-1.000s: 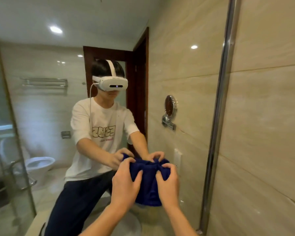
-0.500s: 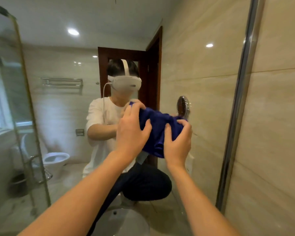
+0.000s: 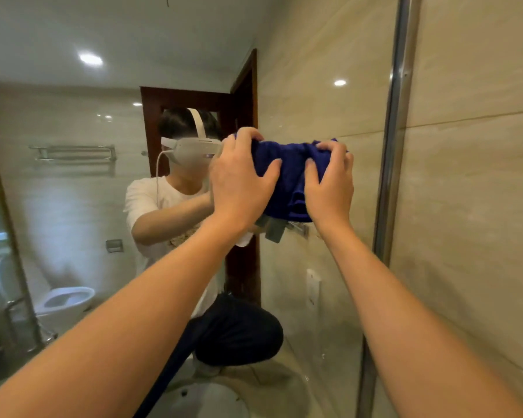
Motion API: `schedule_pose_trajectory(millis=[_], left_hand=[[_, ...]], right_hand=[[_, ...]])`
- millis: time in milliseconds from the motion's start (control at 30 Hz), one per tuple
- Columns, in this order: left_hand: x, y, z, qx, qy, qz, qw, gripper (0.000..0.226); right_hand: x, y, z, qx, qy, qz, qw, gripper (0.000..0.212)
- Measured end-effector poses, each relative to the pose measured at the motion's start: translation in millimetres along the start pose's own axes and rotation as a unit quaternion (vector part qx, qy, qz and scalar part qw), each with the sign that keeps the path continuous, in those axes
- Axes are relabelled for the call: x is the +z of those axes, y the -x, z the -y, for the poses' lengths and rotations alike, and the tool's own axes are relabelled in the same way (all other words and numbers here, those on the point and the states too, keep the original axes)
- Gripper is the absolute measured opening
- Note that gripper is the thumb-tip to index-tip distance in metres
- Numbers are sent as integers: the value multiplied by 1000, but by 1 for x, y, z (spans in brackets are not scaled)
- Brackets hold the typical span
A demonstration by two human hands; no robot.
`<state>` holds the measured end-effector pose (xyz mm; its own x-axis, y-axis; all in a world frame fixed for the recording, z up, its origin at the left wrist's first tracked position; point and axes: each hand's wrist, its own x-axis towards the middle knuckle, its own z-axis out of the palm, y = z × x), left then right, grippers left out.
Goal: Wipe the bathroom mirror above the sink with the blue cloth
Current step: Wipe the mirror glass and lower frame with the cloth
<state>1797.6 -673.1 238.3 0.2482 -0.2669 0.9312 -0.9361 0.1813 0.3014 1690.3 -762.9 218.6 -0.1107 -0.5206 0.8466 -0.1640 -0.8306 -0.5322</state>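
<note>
Your two hands hold the bunched blue cloth (image 3: 287, 176) flat against the bathroom mirror (image 3: 73, 206), up at head height and toward the glass's right side. Your left hand (image 3: 242, 182) covers the cloth's left end, fingers curled over its top edge and thumb pressed into the fabric; your right hand (image 3: 329, 182) grips the right end the same way, so neither hand is free. The cloth's long axis runs side to side between your palms, with its lower edge hanging below them. It sits directly ahead of both hands, trapped between them and the glass, arms nearly straight. Your right hand is the one nearer the metal edge strip (image 3: 396, 146) and the tiled wall (image 3: 471, 206) beyond it; your left faces the wide stretch of mirror to the left. Judging by that layout, most of the glass left to wipe lies leftward and downward, toward the sink (image 3: 206, 399) below.
</note>
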Motion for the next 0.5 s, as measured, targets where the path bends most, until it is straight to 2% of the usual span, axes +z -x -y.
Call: schedule_pose_trajectory(millis=[167, 233, 333, 433, 500], left_hand=[[46, 73, 3, 68, -19, 147, 987, 38], [59, 126, 12, 48, -22, 225, 973, 37], [63, 203, 33, 19, -78, 322, 943, 34], [42, 246, 58, -17, -93, 349, 932, 29], [24, 252, 73, -35, -84, 331, 939, 27]], right_hand=[[-24, 80, -75, 115, -8, -34, 993, 25], [-32, 132, -105, 192, 8, -21, 981, 26], [-36, 209, -138, 313, 30, 38, 948, 21], [-25, 251, -135, 397, 23, 94, 913, 22], [-14, 258, -119, 396, 29, 102, 912, 22]])
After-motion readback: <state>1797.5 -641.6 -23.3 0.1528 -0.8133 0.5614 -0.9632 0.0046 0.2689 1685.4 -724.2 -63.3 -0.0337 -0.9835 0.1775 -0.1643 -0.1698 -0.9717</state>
